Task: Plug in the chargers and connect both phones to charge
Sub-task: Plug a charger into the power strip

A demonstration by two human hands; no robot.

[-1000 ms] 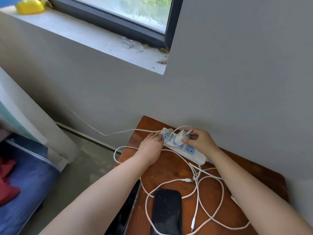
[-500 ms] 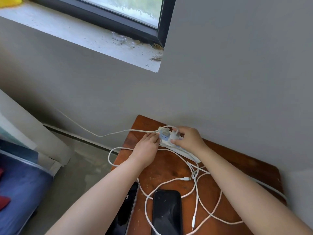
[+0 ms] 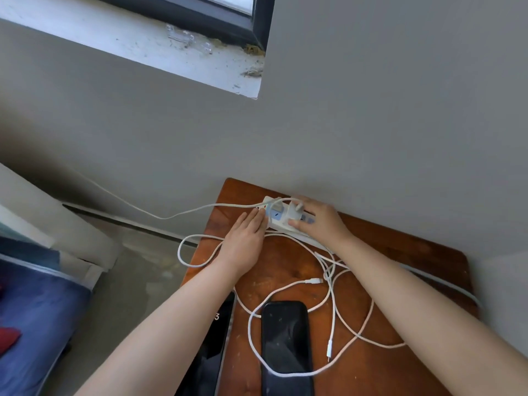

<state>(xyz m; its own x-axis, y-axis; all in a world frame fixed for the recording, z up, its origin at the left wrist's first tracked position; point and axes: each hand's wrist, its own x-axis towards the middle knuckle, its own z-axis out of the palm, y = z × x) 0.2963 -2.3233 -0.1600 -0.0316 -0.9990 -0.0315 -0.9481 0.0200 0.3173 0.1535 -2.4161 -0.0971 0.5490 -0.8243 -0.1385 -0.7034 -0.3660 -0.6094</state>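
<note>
A white power strip point(image 3: 278, 224) with blue sockets lies at the back of the brown table point(image 3: 400, 252), against the wall. My right hand point(image 3: 320, 221) grips a white charger point(image 3: 294, 214) that sits on the strip. Flat beside the strip's left end rests my left hand point(image 3: 245, 238), its fingertips touching the strip. One more white plug point(image 3: 276, 206) sits in the strip's left end. White cables point(image 3: 331, 284) loop over the table, with two loose connectors. A black phone point(image 3: 285, 344) lies face up near me; a second phone point(image 3: 214, 347) lies left of it, partly under my left forearm.
A grey wall rises right behind the table, with a window sill point(image 3: 137, 38) above left. The strip's own cord point(image 3: 171, 215) runs left over the floor. A bed with blue bedding point(image 3: 31, 318) stands at the left.
My right hand brought the white charger down from above the strip onto it. My left hand flattened against the strip's left end. The view tilted down.
</note>
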